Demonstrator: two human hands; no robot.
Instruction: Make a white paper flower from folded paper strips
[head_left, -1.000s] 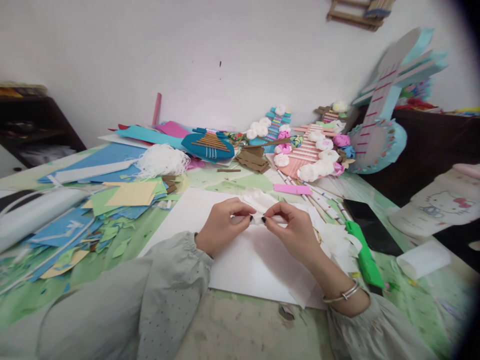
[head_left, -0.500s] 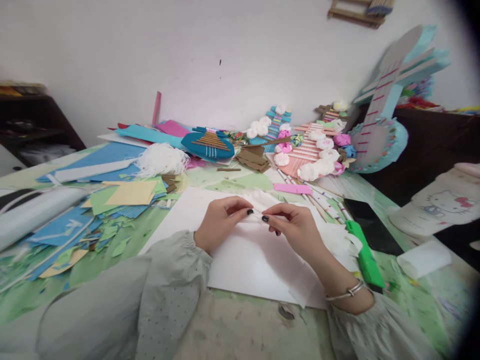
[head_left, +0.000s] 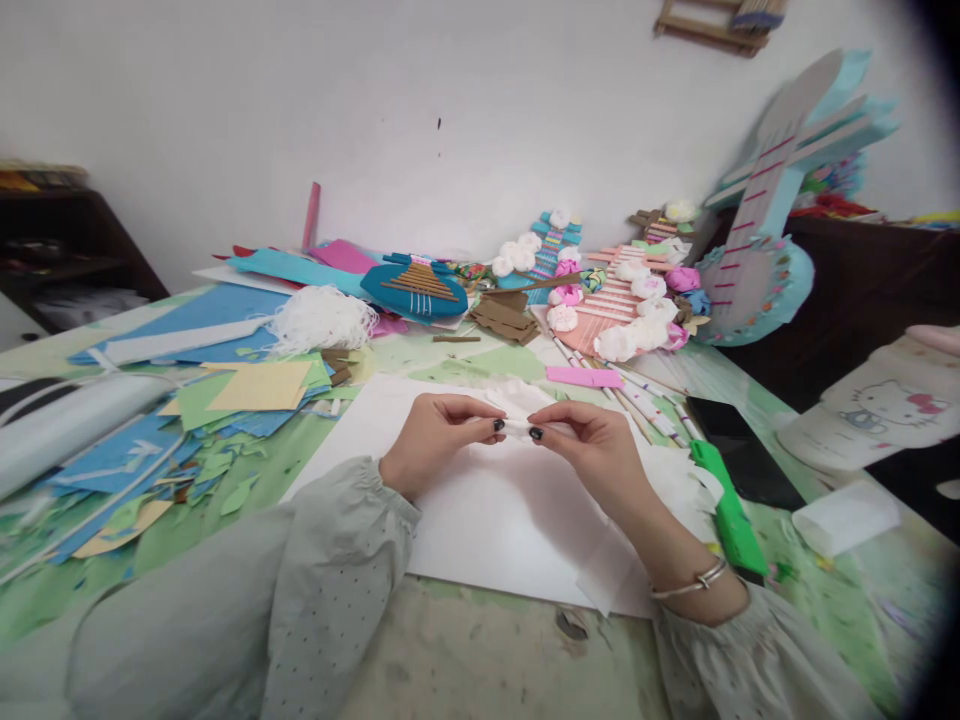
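Observation:
Between my two hands, above a large white sheet (head_left: 480, 530), is a small piece of thin white paper (head_left: 517, 425). My left hand (head_left: 442, 435) pinches its left end between thumb and fingertips. Its right end is pinched the same way by my right hand (head_left: 592, 445). The fingertips of the two hands are close but apart. More crumpled white paper lies just behind the fingers, and thin white paper pieces (head_left: 675, 480) lie right of my right hand.
Right of the sheet are a green tool (head_left: 729, 510), a black phone (head_left: 742, 450), a white roll (head_left: 847, 517) and a cup (head_left: 885, 400). Paper scraps (head_left: 259, 385) and white string (head_left: 324, 320) lie left. Decorated paper guitars (head_left: 416, 288) stand along the back.
Both hands have moved slightly apart, the left one a little leftward, and their thumbs are now about level. The white paper is still pinched between them.

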